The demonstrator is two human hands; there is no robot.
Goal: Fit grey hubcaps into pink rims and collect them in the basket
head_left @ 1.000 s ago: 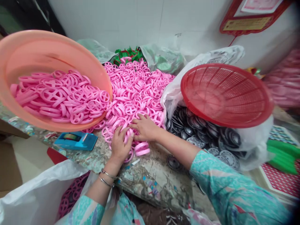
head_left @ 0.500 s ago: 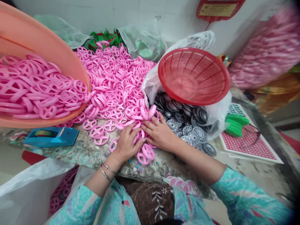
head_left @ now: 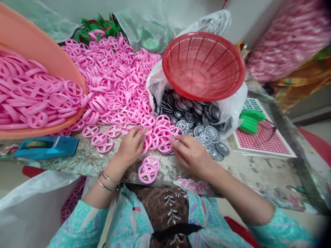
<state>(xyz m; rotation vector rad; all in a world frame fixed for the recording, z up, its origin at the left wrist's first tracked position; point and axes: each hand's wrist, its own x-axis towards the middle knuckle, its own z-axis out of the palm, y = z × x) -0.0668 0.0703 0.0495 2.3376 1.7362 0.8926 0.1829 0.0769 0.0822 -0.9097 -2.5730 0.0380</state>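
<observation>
Head feed, on my remote screen. Change over the last half second: the hands, nearly together over a bunch of pink wheels, have drawn apart. The small cluster of pink wheels (head_left: 164, 136) is now exposed between them, on the near part of the worktop (head_left: 256, 172), so I judge individual pieces easier to reach.

Left hand (head_left: 131, 144): fingers half curled at the cluster's left side; I cannot tell whether it grips a wheel. Right hand (head_left: 191, 155): fingers loosely bent, tips at the cluster's right side; any pinch is unclear to me.

Two overlapping wheels (head_left: 147, 173) lie flat at the near edge, nearer than the cluster. The main heap (head_left: 111, 75) spreads behind, far left of centre.

Materials: wheels look like smooth moulded plastic, round rims, crossed spokes. Smooth orange tub (head_left: 28, 31) at left, tilted, holding more. Grey discs (head_left: 208, 136) to the right appear harder-edged, slotted. Red basket (head_left: 204, 69) above them: meshed, ribbed. Worktop: mottled, scuffed, paint-flecked.
</observation>
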